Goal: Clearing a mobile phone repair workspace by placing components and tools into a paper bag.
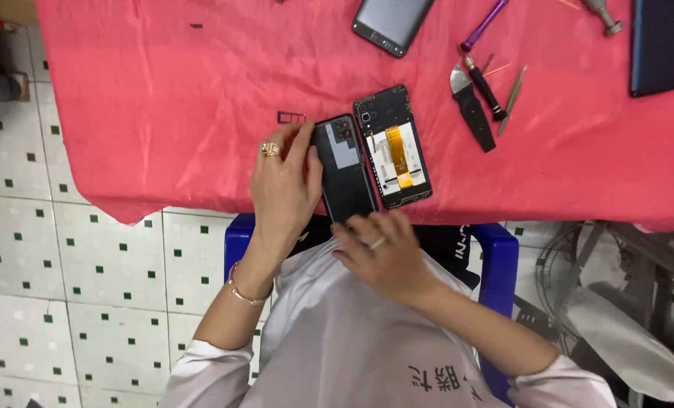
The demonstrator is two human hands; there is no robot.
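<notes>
Fingers: left hand lies with its fingers together and flat along the left edge of the black back cover, thumb reaching onto its upper face; right hand has its fingers slightly spread, tips pressing the cover's lower end. Neither hand closes around it; both only press and steady.
Cover position: it lies flat on the red cloth near the table's front edge, between the two hands.
Long axis: runs away from the person, tilted a little, camera-cutout end farthest out.
Direction from fingers: cover sits just right of the left fingers and just beyond the right fingertips.
Nearer hand: both touch it; the left covers more of its length.
Neighbour: opened phone body, with a yellow ribbon cable showing, lies parallel and touching along the cover's right edge.
Small part: dark card tray rests on the cloth just beyond the left fingertips.
Tools: black-handled blade, screwdriver and tweezers lie well right of the hands; a purple-handled driver farther out.
Other phones: grey phone and dark blue phone at the far edge.
</notes>
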